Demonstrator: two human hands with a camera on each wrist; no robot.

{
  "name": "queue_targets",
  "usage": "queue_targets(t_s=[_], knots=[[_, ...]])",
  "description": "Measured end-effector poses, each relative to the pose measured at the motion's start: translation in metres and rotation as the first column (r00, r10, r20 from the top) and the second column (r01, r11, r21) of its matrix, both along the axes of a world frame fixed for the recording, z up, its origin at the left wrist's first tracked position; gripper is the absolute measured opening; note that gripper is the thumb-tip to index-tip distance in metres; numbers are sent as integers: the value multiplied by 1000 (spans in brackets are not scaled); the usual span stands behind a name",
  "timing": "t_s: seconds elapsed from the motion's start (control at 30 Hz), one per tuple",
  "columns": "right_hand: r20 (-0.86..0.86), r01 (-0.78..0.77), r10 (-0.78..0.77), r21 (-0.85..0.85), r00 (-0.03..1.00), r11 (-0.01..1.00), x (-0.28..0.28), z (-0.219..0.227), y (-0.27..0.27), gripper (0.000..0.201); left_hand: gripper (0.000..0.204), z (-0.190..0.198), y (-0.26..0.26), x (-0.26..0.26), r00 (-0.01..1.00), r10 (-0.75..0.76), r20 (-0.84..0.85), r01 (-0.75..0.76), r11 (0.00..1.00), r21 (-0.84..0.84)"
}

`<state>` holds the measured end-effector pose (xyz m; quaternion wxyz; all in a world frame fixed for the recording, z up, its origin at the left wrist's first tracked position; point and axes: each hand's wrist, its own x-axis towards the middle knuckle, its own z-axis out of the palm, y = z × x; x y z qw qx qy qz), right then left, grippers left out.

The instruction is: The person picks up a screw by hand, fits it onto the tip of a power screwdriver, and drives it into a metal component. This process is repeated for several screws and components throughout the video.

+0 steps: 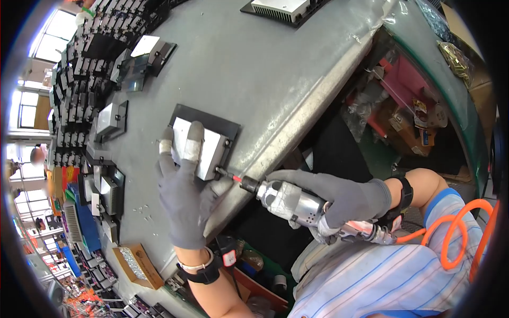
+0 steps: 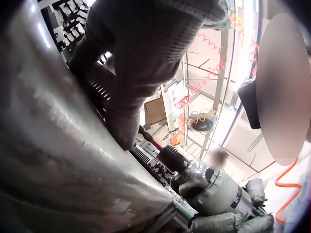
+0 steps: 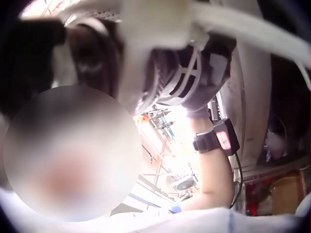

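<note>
Two hands (image 1: 183,193) (image 1: 347,199): right grips driver (image 1: 305,208), left touches pale box (image 1: 211,151)

- Left glove (image 1: 183,199), right glove (image 1: 344,199): grey
- Block (image 1: 211,148): white; plate (image 1: 207,115): black
- Driver (image 1: 286,204): silver, collar (image 1: 249,184) black
- Hose (image 1: 411,236): orange
- Shirt (image 1: 371,275): pale, blue-striped
- Surface (image 1: 222,58): grey

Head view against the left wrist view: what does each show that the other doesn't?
Only head: the unit's pale top face, the open cardboard box of small parts, and the pink bin below the table.
Only left wrist: red coiled hoses hanging overhead.
Both: the left hand, the right hand gripping the power driver, and the table's edge.
</note>
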<state>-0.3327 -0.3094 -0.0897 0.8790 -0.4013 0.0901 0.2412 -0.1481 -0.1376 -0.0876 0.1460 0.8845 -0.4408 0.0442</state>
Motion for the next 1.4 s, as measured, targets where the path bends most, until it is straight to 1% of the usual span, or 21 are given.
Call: queue_targets(t_s=[0.13,0.23,0.27,0.33,0.37,0.4,0.5,0.53,0.6,0.63,0.67,0.73,0.8,0.87,0.93,1.03,1.07,1.13,1.33,1.37,1.4], knots=[[52,40,-33,-128,998,991,-13,0,-10,93,88,9,2,4,998,-56,9,57,997,-61],[-8,152,-157,-222,987,963,-31,22,-24,104,76,28,0,8,993,116,26,-118,962,245],[-33,220,-235,-246,971,944,-35,26,-25,107,72,34,6,13,967,-123,224,73,973,218],[-31,290,-303,-217,952,932,-41,24,-25,108,75,42,-3,20,935,-331,124,318,941,111],[-9,312,-320,-205,947,928,-42,20,-25,109,80,29,-2,37,920,-378,-105,390,911,133],[10,333,-337,-189,941,924,-44,17,-24,109,80,30,-4,35,918,-382,-110,394,911,124],[-7,295,-301,-172,954,940,-44,15,-23,110,68,35,-10,34,990,-95,106,60,953,296],[-17,252,-259,-179,966,951,-43,15,-22,109,68,31,-11,30,989,-98,109,62,953,295],[10,166,-167,-160,986,973,-43,9,-22,105,63,24,-16,17,912,354,208,-385,913,133],[17,126,-125,-142,992,982,-41,8,-21,104,61,23,-16,15,883,415,221,-451,879,155],[26,87,-84,-126,996,988,-38,7,-18,102,61,17,-9,17,881,412,234,-451,880,150],[25,-8,12,-145,1000,989,-33,6,-14,98,58,12,10,21,948,249,196,-265,963,56],[118,-73,98,-201,988,977,-26,1,-10,90,55,28,13,3,913,338,-230,-341,940,26],[171,-76,111,-200,979,977,-20,-4,-5,89,53,26,16,-2,958,261,-117,-271,959,-79],[190,-107,150,-222,970,969,-13,-4,-4,89,41,36,27,-4,936,347,-63,-352,929,-116],[212,-120,172,-236,962,964,-10,-5,-5,90,15,33,90,12,820,419,-391,-573,616,-541],[238,-137,188,-214,953,967,-8,-7,-4,90,15,31,108,13,818,447,-362,-575,616,-539],[188,-184,228,-227,955,956,-6,-8,-5,90,16,22,132,12,689,569,-449,-725,560,-401],[188,-221,263,-220,946,950,-1,-10,0,91,19,-8,136,18,667,534,-520,-742,542,-394],[168,-235,280,-247,945,940,-1,-7,-1,91,18,-15,143,25,690,632,-353,-723,628,-288],[154,-233,276,-251,949,940,-2,-6,0,91,18,-17,145,27,689,625,-367,-723,630,-283]])
